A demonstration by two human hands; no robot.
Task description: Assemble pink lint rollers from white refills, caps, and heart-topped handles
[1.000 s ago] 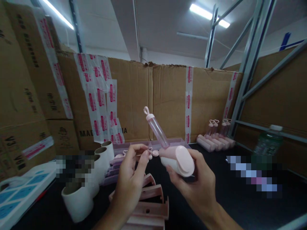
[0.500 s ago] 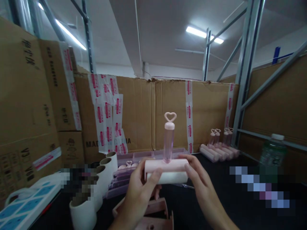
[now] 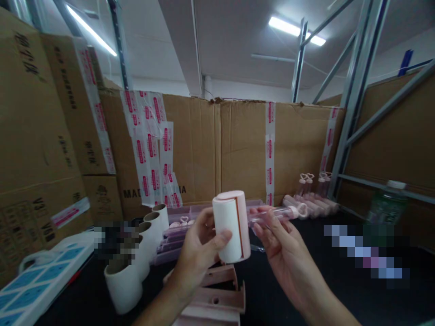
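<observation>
A lint roller (image 3: 227, 230) with a white paper roll and a pink cover is held up in front of me, its roll standing on end. My left hand (image 3: 200, 244) is closed around the roll's left side, thumb across the white paper. Pointing right from the cover is the clear pink handle (image 3: 277, 214), tipped with a heart-shaped loop. My right hand (image 3: 280, 242) grips that handle between thumb and fingers. Below the hands lie pink half-shell covers (image 3: 222, 299), partly hidden by my left forearm.
White paper rolls (image 3: 123, 290) stand in a row at left, by a white and blue power strip (image 3: 41, 280). Purple trays (image 3: 170, 246) sit behind. Finished-looking lint rollers (image 3: 311, 203) and a green bottle (image 3: 385, 217) are at right. Cardboard walls (image 3: 193, 149) enclose the black table.
The lint roller has turned from lying level with its handle upward to standing on end with its handle pointing right. My right hand has moved from the roll's end to the handle.
</observation>
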